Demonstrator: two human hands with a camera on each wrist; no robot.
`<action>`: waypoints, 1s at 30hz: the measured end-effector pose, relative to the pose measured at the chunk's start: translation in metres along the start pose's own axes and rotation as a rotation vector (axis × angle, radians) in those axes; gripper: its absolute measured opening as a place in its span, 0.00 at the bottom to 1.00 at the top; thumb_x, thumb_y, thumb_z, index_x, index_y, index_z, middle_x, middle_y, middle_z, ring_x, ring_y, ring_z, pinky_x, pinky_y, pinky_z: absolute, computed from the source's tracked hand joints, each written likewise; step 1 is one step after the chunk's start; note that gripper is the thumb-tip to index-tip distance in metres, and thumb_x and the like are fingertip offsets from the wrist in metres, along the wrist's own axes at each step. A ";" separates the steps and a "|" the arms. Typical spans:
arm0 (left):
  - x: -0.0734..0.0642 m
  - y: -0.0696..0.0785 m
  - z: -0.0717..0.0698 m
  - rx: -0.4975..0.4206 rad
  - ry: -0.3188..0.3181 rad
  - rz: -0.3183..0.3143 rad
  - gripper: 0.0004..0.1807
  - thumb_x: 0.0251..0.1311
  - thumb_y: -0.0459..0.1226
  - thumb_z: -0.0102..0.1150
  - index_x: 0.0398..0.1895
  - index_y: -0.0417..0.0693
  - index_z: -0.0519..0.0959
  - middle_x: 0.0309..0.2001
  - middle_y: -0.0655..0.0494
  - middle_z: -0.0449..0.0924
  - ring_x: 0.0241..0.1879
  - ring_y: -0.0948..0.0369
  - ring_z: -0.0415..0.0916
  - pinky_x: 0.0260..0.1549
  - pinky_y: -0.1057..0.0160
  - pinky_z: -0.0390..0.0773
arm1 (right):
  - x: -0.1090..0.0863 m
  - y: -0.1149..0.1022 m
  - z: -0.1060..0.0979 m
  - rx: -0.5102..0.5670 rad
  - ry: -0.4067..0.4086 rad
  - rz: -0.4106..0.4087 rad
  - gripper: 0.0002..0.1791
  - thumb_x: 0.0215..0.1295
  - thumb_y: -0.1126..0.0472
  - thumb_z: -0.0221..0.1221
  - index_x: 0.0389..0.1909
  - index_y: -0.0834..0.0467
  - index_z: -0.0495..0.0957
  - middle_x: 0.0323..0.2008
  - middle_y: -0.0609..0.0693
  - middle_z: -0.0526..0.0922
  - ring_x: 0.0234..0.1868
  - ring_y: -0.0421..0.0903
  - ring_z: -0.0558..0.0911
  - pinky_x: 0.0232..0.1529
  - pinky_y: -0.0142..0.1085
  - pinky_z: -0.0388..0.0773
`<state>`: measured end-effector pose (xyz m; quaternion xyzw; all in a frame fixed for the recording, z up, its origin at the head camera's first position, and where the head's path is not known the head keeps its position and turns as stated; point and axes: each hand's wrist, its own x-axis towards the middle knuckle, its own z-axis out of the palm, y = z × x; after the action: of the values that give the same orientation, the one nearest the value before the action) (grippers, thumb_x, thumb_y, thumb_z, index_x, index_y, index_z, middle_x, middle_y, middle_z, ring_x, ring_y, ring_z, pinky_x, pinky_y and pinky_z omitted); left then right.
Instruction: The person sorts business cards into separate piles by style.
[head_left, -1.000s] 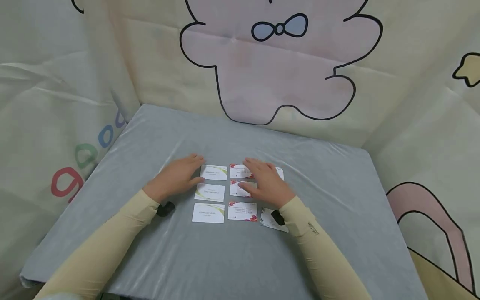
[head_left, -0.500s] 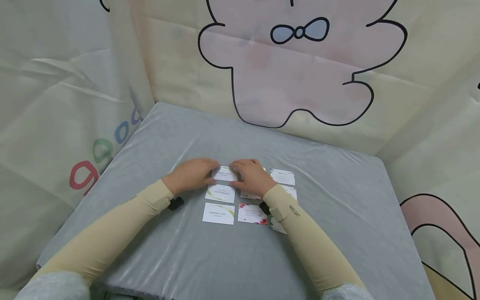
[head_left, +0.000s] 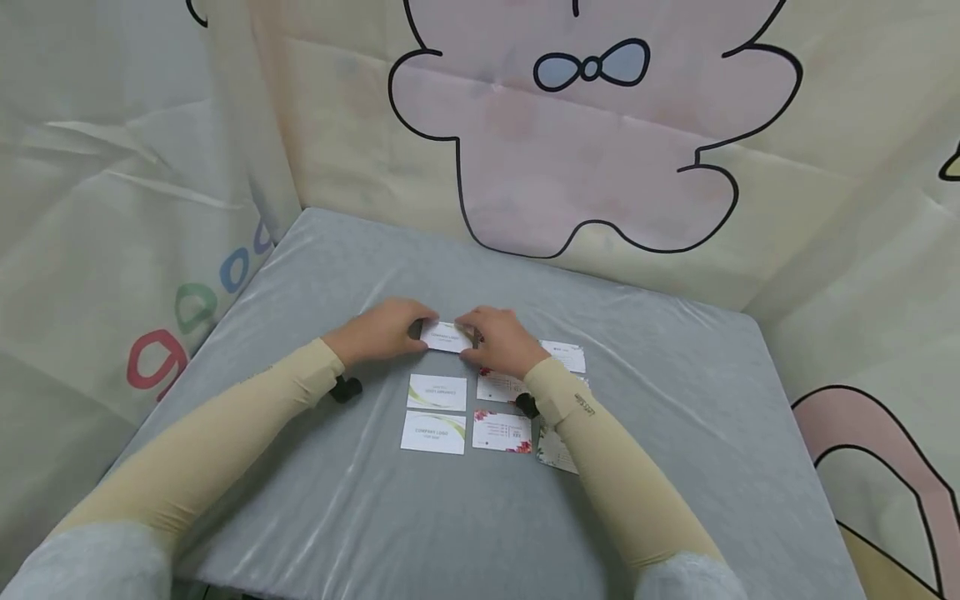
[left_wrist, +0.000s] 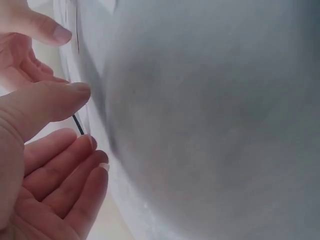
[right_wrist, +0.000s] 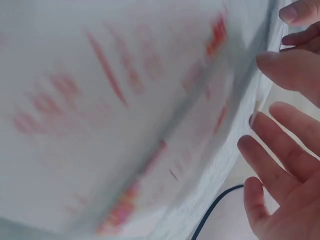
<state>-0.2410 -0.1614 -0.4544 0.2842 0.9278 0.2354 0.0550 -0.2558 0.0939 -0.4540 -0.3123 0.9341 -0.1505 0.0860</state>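
Observation:
A white business card (head_left: 444, 337) with a green-yellow curve is held raised, above its former place in the grid. My left hand (head_left: 382, 329) pinches its left end between thumb and fingers; my right hand (head_left: 504, 340) pinches the right end. Nearer to me lie two matching cards, a middle one (head_left: 437, 392) and a front one (head_left: 432, 432). Under and beside the right hand are red-flower cards, including a front one (head_left: 501, 431), seen blurred and close in the right wrist view. The right hand and forearm partly cover the others.
Grey-leaf cards form the right column, a far one (head_left: 564, 357) and a tilted front one (head_left: 555, 450) partly under the right forearm. All lie on a grey cloth-covered table (head_left: 337, 500). Printed fabric (head_left: 600, 150) hangs behind its back edge and at both sides.
The right hand has moved left from over the red-flower cards to the far left card. Both hands have since lifted that card off the cloth, leaving a gap behind the middle card.

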 end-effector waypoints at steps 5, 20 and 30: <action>0.030 -0.010 -0.012 -0.020 -0.020 -0.044 0.29 0.68 0.37 0.72 0.70 0.35 0.79 0.68 0.41 0.83 0.70 0.45 0.79 0.72 0.45 0.75 | 0.020 0.014 -0.012 0.127 0.044 0.083 0.31 0.71 0.57 0.72 0.73 0.54 0.78 0.68 0.52 0.83 0.70 0.52 0.80 0.75 0.49 0.75; 0.060 -0.008 -0.006 0.084 -0.058 -0.073 0.29 0.67 0.37 0.73 0.70 0.39 0.80 0.67 0.44 0.84 0.68 0.47 0.80 0.72 0.48 0.75 | 0.027 0.028 -0.011 0.095 0.038 0.199 0.33 0.70 0.52 0.72 0.75 0.51 0.77 0.73 0.51 0.80 0.79 0.55 0.73 0.80 0.61 0.65; 0.054 -0.011 -0.010 0.081 -0.046 -0.083 0.32 0.67 0.38 0.73 0.71 0.36 0.78 0.69 0.41 0.82 0.70 0.45 0.78 0.73 0.47 0.75 | 0.029 0.028 -0.012 0.125 0.042 0.202 0.34 0.70 0.50 0.72 0.75 0.49 0.76 0.75 0.50 0.78 0.79 0.54 0.73 0.76 0.65 0.60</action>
<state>-0.2937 -0.1442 -0.4491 0.2530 0.9460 0.1886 0.0746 -0.2974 0.0996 -0.4544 -0.2074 0.9511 -0.2056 0.1003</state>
